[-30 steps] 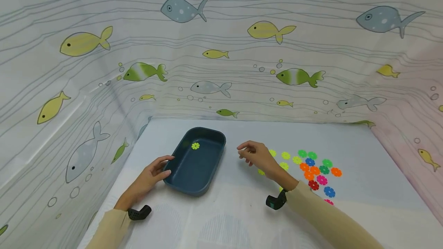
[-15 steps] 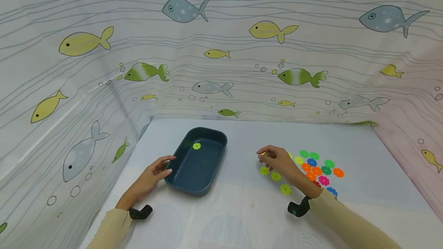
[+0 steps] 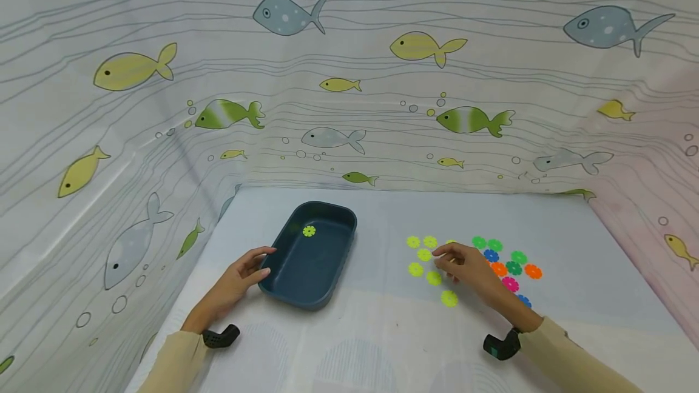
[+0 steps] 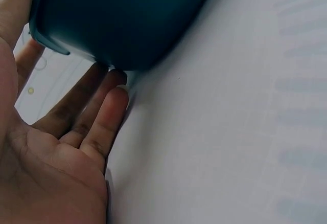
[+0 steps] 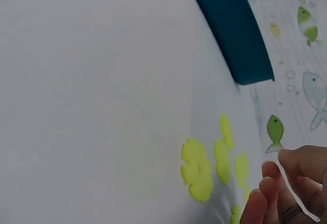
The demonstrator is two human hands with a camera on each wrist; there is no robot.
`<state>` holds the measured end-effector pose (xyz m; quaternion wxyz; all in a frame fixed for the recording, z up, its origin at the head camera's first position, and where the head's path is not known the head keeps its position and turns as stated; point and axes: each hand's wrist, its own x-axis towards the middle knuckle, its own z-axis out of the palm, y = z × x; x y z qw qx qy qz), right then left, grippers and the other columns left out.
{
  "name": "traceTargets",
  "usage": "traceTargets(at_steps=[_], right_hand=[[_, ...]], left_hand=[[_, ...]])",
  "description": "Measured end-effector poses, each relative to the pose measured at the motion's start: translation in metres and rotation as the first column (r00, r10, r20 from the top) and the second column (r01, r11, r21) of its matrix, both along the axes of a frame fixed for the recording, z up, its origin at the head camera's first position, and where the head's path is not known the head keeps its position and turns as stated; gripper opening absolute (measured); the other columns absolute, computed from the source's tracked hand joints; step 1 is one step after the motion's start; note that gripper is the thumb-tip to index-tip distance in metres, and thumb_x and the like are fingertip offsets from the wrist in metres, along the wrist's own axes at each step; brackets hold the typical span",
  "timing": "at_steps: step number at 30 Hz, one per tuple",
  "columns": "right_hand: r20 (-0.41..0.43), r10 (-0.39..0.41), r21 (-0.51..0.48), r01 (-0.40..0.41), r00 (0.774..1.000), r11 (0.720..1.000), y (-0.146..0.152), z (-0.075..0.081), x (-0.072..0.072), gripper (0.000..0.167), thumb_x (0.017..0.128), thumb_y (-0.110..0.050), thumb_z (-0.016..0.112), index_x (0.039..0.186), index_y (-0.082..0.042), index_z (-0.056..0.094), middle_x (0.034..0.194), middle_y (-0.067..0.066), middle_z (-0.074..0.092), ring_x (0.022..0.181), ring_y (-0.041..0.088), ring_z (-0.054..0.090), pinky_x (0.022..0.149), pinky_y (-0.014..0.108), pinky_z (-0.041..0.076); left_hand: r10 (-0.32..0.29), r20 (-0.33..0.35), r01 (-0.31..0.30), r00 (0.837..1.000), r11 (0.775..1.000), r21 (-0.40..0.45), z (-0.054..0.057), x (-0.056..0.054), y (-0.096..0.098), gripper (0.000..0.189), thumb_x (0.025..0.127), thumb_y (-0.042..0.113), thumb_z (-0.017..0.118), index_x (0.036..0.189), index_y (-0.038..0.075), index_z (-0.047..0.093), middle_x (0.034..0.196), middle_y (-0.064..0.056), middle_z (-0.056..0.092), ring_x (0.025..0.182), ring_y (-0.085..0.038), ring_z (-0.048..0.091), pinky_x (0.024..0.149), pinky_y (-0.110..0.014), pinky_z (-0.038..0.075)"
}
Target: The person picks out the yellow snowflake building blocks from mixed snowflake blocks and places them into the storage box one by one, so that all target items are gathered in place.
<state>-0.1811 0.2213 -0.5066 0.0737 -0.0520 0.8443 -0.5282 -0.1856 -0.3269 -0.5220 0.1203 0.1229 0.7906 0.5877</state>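
Observation:
The dark blue rectangular tub (image 3: 306,272) stands on the white table with one yellow-green flower-shaped notched disc (image 3: 309,231) inside. My left hand (image 3: 237,278) holds the tub's near left side. In the left wrist view its fingers (image 4: 110,114) lie against the outer wall, with the thumb over the rim. My right hand (image 3: 464,268), fingers loosely bent, is over the right-hand discs, just right of a yellow-green disc (image 3: 424,255). No disc shows between its fingers. It hides part of the orange and yellow-green discs.
Green, blue, orange and pink discs, among them an orange disc (image 3: 533,272), lie right of and behind the right hand. Several yellow-green ones, such as the front disc (image 3: 449,298), lie left of and before it. A fish-patterned curtain (image 3: 338,108) surrounds the table.
My right hand has moved rightward and slightly nearer, from beside the tub to over the discs, uncovering several yellow-green ones. The left hand and the tub stay put.

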Motion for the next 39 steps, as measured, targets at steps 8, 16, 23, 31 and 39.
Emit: traceTargets(at_steps=[8,16,23,31,39], right_hand=[[0.021,0.051,0.038,-0.052,0.998,0.998,0.015,-0.001,0.019,0.026,0.095,-0.022,0.076,0.117,-0.007,0.071,0.098,0.007,0.068,0.075,0.024,0.062,0.063,0.03,0.054],[0.034,0.115,0.098,-0.118,0.993,0.988,0.024,-0.004,0.038,0.031,0.091,-0.026,0.081,0.116,-0.01,0.071,0.095,0.003,0.068,0.078,0.021,0.063,0.065,0.028,0.054],[0.063,0.1,0.101,-0.106,0.993,0.989,0.028,-0.007,0.045,0.034,0.088,-0.028,0.084,0.115,-0.011,0.072,0.098,0.005,0.065,0.082,0.022,0.061,0.068,0.027,0.054],[0.06,0.11,0.138,-0.117,0.992,0.983,0.027,-0.008,0.046,0.037,0.084,-0.03,0.087,0.115,-0.014,0.073,0.099,0.004,0.065,0.082,0.022,0.059,0.068,0.027,0.052],[0.049,0.082,0.22,-0.091,0.995,0.971,0.021,-0.008,0.046,0.032,0.08,-0.028,0.09,0.106,-0.016,0.076,0.093,0.0,0.064,0.081,0.02,0.056,0.066,0.025,0.05]], left_hand=[[-0.003,-0.011,0.003,1.0,1.0,0.008,0.0,0.0,-0.001,0.052,0.105,0.019,0.063,0.153,0.015,0.046,0.162,-0.014,0.034,0.137,-0.008,0.04,0.101,-0.016,0.041],[0.002,0.008,-0.002,1.0,1.0,0.003,0.001,0.001,0.0,0.053,0.104,0.021,0.065,0.153,0.017,0.046,0.161,-0.011,0.037,0.143,-0.022,0.036,0.1,-0.017,0.042],[-0.006,-0.012,0.006,1.0,1.0,0.005,0.002,0.001,0.001,0.053,0.104,0.018,0.064,0.153,0.015,0.046,0.162,-0.014,0.034,0.143,-0.022,0.037,0.101,-0.018,0.043],[-0.012,-0.014,0.013,1.0,1.0,0.016,0.002,0.002,0.0,0.053,0.104,0.018,0.064,0.153,0.014,0.045,0.162,-0.015,0.033,0.141,-0.017,0.039,0.101,-0.017,0.042],[-0.006,0.0,0.006,1.0,1.0,0.01,0.003,0.002,0.0,0.053,0.104,0.02,0.065,0.153,0.019,0.047,0.163,-0.01,0.033,0.148,-0.028,0.032,0.101,-0.016,0.041]])
